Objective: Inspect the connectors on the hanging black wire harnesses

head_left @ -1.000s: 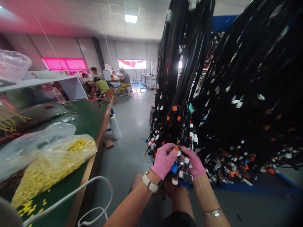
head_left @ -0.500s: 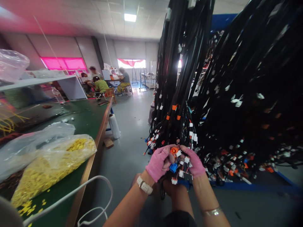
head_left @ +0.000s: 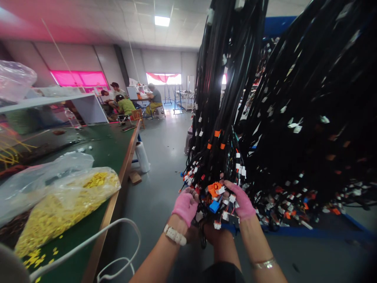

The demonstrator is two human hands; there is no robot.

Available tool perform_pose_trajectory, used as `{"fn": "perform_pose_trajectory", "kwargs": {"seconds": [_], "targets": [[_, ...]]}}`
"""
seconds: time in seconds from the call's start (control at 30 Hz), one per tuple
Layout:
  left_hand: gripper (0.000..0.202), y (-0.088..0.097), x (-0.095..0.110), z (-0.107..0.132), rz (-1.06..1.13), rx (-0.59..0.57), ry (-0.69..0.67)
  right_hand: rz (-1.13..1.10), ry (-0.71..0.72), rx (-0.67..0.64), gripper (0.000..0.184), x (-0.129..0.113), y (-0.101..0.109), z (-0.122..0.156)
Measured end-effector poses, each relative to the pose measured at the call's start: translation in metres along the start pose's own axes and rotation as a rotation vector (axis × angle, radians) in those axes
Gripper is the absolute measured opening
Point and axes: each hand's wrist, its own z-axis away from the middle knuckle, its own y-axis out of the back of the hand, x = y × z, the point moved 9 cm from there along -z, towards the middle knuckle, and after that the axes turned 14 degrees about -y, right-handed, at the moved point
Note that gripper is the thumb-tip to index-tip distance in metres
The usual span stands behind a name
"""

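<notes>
Black wire harnesses (head_left: 216,102) hang in a thick bundle before me, their lower ends crowded with connectors. My right hand (head_left: 240,201), in a pink glove with bare fingertips, is closed around the right side of these ends. In front of its fingers are an orange connector (head_left: 216,189), a blue connector (head_left: 214,206) and several small white connectors. My left hand (head_left: 186,206), gloved the same way, is at the left edge of the cluster with its fingers curled. Whatever is between those fingertips, if anything, is too small to make out.
On the left, a green-topped table (head_left: 113,135) carries a clear bag of small yellow pieces (head_left: 67,204). A white cable (head_left: 88,239) loops past its edge. More harnesses (head_left: 309,129) hang at right above a blue frame. A plastic roll (head_left: 142,157) stands on the floor; people sit farther back.
My left hand has moved left and slightly down, off the orange connector, which now shows more fully. My right hand stays in place on the harness ends.
</notes>
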Motion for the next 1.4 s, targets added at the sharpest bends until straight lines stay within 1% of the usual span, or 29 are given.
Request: {"fn": "perform_pose_trajectory", "kwargs": {"seconds": [0.1, 0.2, 0.3, 0.47, 0.6, 0.73, 0.83, 0.93, 1.0, 1.1, 1.17, 1.23, 1.33, 1.4], "targets": [[0.037, 0.002, -0.001, 0.000, 0.035, 0.033, -0.016, -0.005, -0.012, -0.029, 0.018, 0.001, -0.005, 0.002], [0.035, 0.000, 0.001, 0.002, 0.063, 0.029, -0.021, -0.015, 0.005, -0.011, 0.017, -0.001, -0.004, 0.002], [0.031, -0.005, 0.002, 0.007, 0.083, -0.006, 0.012, -0.039, 0.029, 0.011, 0.018, -0.002, 0.002, 0.000], [0.025, -0.021, 0.009, 0.021, 0.106, -0.100, 0.024, -0.047, 0.012, 0.006, 0.017, 0.000, 0.004, -0.002], [0.019, -0.030, 0.014, 0.030, 0.124, -0.116, 0.036, -0.061, -0.011, -0.008, 0.017, 0.002, 0.002, -0.003], [0.012, -0.028, 0.013, 0.034, 0.117, -0.102, 0.063, -0.068, -0.009, -0.024, 0.018, 0.002, 0.000, -0.002], [0.007, -0.028, 0.008, 0.035, 0.108, -0.142, 0.090, -0.073, 0.006, -0.024, 0.018, 0.001, 0.002, -0.002], [0.003, -0.028, 0.006, 0.033, 0.110, -0.169, 0.081, -0.071, 0.010, -0.021, 0.018, 0.001, 0.003, -0.002], [0.002, -0.025, 0.005, 0.031, 0.110, -0.143, 0.066, -0.066, 0.010, -0.021, 0.017, 0.002, 0.004, -0.003], [0.004, -0.019, 0.004, 0.027, 0.105, -0.081, 0.065, -0.057, 0.022, -0.029, 0.016, 0.001, 0.003, -0.003], [0.008, -0.016, 0.003, 0.026, 0.114, -0.062, 0.080, -0.052, 0.027, -0.033, 0.017, 0.001, 0.003, -0.004], [0.020, -0.016, 0.005, 0.026, 0.127, -0.091, 0.082, -0.043, 0.025, -0.038, 0.018, 0.001, 0.003, -0.004], [0.041, -0.021, 0.010, 0.029, 0.126, -0.172, 0.062, -0.029, 0.009, -0.035, 0.017, 0.002, 0.005, -0.005], [0.045, -0.022, 0.011, 0.031, 0.114, -0.198, 0.061, -0.036, 0.001, -0.027, 0.016, 0.003, 0.006, -0.005]]}}
